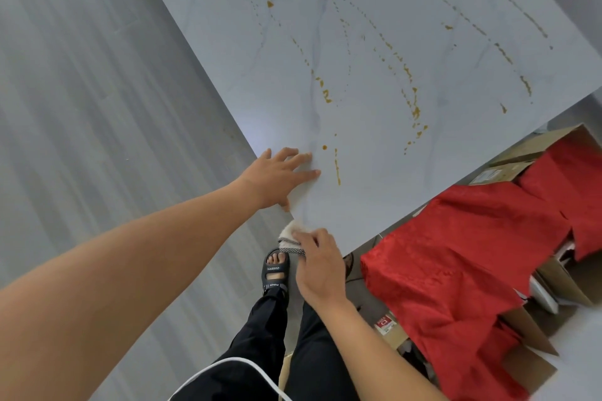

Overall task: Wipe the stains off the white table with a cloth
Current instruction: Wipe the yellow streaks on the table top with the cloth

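The left hand [280, 177] lies flat with fingers spread on the white table [374, 42] near its corner, yellow-brown stains [337, 166] just past its fingertips, while the right hand [317, 265], just below it, grips a cloth [291, 236] at the table's corner.

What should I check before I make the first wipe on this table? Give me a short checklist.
1. Cloth held: the right hand grips the cloth. Ok.
2. Cloth flat on the white table: it sits at the near corner edge, partly hidden under the fingers. Cannot tell.
3. Support: the left hand rests flat on the tabletop. Ok.
4. Wipe path: the left hand's fingertips lie just short of the nearest stains, likely in the cloth's way. Not ok.
5. Surroundings: the red fabric beside the table lies off the top. Ok.
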The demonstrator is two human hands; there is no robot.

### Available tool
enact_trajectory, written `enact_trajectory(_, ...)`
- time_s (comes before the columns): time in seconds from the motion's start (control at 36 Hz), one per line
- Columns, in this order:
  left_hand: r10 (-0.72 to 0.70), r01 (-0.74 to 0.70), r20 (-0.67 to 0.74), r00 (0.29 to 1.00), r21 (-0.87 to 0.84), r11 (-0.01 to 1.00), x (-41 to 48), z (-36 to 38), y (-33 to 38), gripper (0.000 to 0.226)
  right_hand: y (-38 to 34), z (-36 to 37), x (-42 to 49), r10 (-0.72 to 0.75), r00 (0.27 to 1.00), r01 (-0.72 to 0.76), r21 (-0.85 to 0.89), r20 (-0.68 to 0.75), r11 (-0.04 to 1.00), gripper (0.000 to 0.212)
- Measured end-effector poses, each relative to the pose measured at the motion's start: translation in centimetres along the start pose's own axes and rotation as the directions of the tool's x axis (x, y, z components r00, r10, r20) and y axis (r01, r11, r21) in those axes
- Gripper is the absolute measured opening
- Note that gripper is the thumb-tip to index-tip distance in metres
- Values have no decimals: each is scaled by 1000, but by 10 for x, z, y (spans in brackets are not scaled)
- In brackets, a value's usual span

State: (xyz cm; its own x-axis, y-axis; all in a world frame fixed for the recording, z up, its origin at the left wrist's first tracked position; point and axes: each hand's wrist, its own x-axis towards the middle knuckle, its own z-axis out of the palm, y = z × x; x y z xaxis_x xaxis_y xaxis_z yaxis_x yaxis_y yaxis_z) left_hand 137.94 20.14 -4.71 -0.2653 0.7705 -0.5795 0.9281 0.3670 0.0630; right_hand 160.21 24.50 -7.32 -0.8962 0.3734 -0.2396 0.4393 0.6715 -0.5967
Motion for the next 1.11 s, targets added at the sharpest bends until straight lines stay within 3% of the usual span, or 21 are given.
enact_trajectory(0.06, 9, -9, 2, 1000, -2, 1000, -4, -4, -1, 101, -12, -10, 2, 160, 979, -190, 275, 130, 943, 33)
enact_trajectory(0.14, 2, -2, -2, 1000, -31, 1000, -15, -11, -8, 96, -21, -38, 11, 396, 892, -441, 617, 218, 652, 21)
enact_trajectory(0.22, -23, 23, 8, 1000, -30, 999, -22, -26, -20, 95, -11, -76, 20, 532, 819, -479, 770, 218, 421, 18)
enact_trajectory(0.28, -51, 51, 7, 999, -5, 999, -23, -36, -32, 97, 2, -102, 28, 576, 796, -451, 815, 184, 363, 20)
enact_trajectory(0.33, -70, 69, 21, 997, 23, 997, -22, -43, -43, 101, 19, -127, 38, 605, 787, -431, 813, 125, 392, 19)
enact_trajectory(0.47, -89, 86, 62, 994, 54, 995, -8, -55, -59, 113, 69, -180, 70, 622, 780, -398, 712, -70, 579, 7)
enact_trajectory(0.56, -85, 82, 63, 994, 52, 995, 4, -55, -62, 120, 100, -206, 102, 588, 792, -391, 604, -165, 695, 20)
enact_trajectory(0.67, -82, 77, 99, 992, 52, 996, 14, -54, -60, 123, 137, -225, 144, 452, 850, -389, 254, -271, 885, 11)
enact_trajectory(0.69, -80, 74, 112, 991, 50, 996, 17, -54, -59, 123, 144, -228, 154, 414, 868, -381, 167, -274, 909, 17)
enact_trajectory(0.78, -96, 92, 147, 984, 32, 995, 26, -56, -56, 123, 159, -238, 183, 343, 899, -361, -19, -274, 932, 39)
enact_trajectory(0.92, -108, 106, 171, 979, 24, 994, 29, -57, -57, 125, 181, -234, 214, 223, 943, -284, -249, -247, 926, 45)
enact_trajectory(1.11, -114, 110, 186, 976, 31, 993, 31, -55, -60, 125, 185, -211, 231, 279, 904, -343, -161, -324, 925, 47)
